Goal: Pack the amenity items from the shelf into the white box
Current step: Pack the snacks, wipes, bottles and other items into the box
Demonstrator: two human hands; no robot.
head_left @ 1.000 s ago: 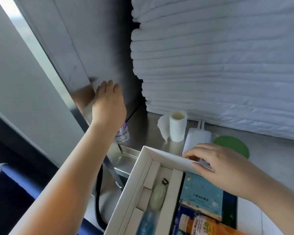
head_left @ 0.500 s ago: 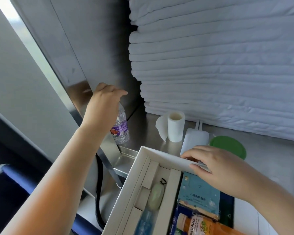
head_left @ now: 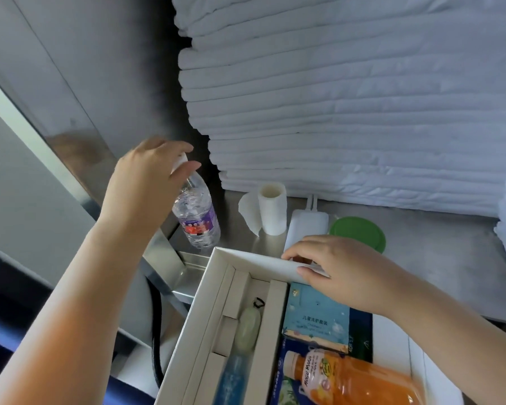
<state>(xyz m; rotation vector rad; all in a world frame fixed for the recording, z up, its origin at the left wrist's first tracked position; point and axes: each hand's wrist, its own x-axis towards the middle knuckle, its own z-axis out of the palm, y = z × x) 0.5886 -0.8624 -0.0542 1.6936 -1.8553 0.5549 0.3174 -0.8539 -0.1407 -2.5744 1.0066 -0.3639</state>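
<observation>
My left fingers [head_left: 187,167] pinch the white cap of the clear, purple-labelled water bottle [head_left: 197,217], which is tilted just beyond the far left corner of the open white box [head_left: 246,257], which holds an orange juice bottle [head_left: 360,381] and a blue packet [head_left: 316,317].

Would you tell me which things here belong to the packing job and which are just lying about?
Job: water bottle in the left hand; white box, held by the right hand; blue packet and orange drink bottle inside it.
Lying about: folded white linen stack, paper roll, green lid, flat white item.
</observation>
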